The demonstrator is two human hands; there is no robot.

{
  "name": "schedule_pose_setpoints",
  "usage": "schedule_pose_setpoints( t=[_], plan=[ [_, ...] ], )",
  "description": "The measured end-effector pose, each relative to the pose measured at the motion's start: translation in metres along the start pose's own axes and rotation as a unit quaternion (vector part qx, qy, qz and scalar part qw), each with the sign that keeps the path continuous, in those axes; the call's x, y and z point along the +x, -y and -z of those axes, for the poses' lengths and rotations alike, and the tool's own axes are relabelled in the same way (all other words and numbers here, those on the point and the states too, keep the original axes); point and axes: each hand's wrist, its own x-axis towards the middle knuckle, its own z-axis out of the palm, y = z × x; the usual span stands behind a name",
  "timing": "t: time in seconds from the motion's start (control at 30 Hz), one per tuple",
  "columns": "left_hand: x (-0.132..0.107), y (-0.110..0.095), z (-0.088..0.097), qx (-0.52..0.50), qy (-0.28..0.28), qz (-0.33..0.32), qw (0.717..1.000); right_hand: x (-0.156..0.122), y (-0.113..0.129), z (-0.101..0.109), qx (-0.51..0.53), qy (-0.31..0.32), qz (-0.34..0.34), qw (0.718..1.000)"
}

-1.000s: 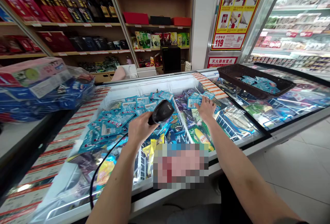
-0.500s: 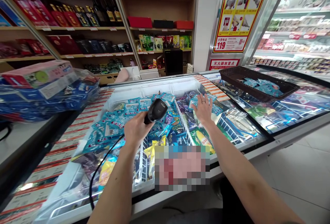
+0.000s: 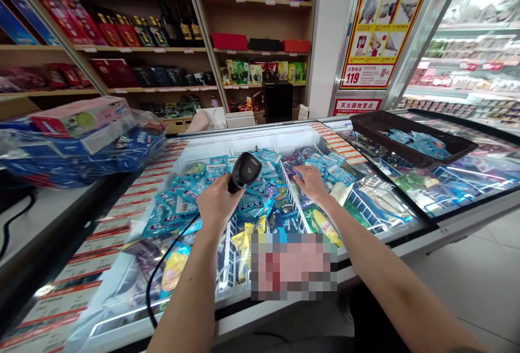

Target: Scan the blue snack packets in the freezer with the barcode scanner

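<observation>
My left hand [image 3: 216, 201] is wrapped round the handle of a black barcode scanner [image 3: 247, 169], whose cable [image 3: 162, 263] trails down toward the front. The scanner is above the many blue ice-cream packets [image 3: 184, 193] in the freezer's left section. My right hand [image 3: 312, 182], a ring on one finger, is open with its fingers loosely bent and nothing visible in them. It hovers near the white wire divider [image 3: 291, 193], left of several blue packets [image 3: 340, 173] lying on other goods. Whether it touches anything, I cannot tell.
A brown basket [image 3: 368, 124] with blue packets stands on the freezer's right part. Plastic-wrapped boxes [image 3: 101, 150] sit at the left. Shelves [image 3: 142, 48] of boxes and bottles line the back. A blurred patch hides part of the freezer's front edge [image 3: 231, 318].
My right hand has moved left, off the blue packets toward the wire divider, and its fingers have bent. My left hand still holds the scanner in much the same place. The view has shifted slightly.
</observation>
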Motion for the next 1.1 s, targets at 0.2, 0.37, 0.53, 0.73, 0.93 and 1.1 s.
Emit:
schedule_pose_setpoints(
  t=[0.2, 0.37, 0.53, 0.73, 0.93, 1.1],
  plan=[
    [0.002, 0.006, 0.002, -0.003, -0.019, 0.028, 0.999, 0.026, 0.014, -0.015, 0.074, 0.034, -0.051, 0.995],
    [0.003, 0.013, 0.0, -0.014, -0.036, 0.037, 0.999, 0.047, 0.03, -0.03, 0.104, 0.049, -0.16, 0.98],
    [0.003, 0.013, 0.001, -0.017, -0.025, 0.04, 0.999, 0.05, 0.044, -0.041, 0.126, 0.018, -0.206, 0.97],
    [0.002, 0.011, 0.002, -0.019, -0.024, 0.025, 0.999, 0.047, 0.041, -0.043, 0.178, -0.029, -0.204, 0.962],
    [0.002, 0.006, 0.002, -0.021, -0.023, 0.007, 0.999, 0.04, 0.023, -0.031, 0.389, -0.083, -0.192, 0.897],
    [0.001, 0.002, -0.003, -0.029, -0.009, -0.046, 0.998, 0.02, 0.004, -0.014, 0.482, -0.092, -0.196, 0.849]
  ],
)
